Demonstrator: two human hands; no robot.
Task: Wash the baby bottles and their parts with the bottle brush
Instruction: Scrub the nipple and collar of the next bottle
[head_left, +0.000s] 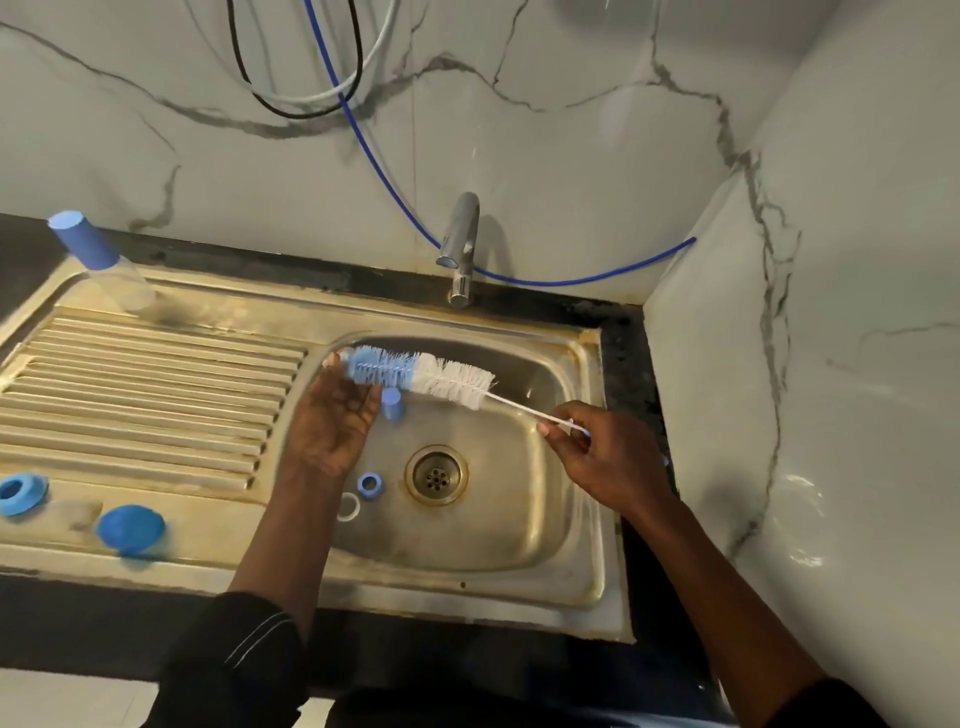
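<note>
On the drainboard at far left we see a collar (21, 496) and a dome cap (130, 527), with a capped bottle (101, 260) behind them; whether these are washed we cannot tell. Our left grip (332, 421) lies open, palm up, under the blue end of the brush (415, 374). In the sink (493, 525) lie a small cap (392, 402), a blue ring (370, 483) and a white ring (348, 506). No water runs from the tap (462, 244). Our right grip (597, 457) pinches the brush's wire handle. We judge most washing remains.
</note>
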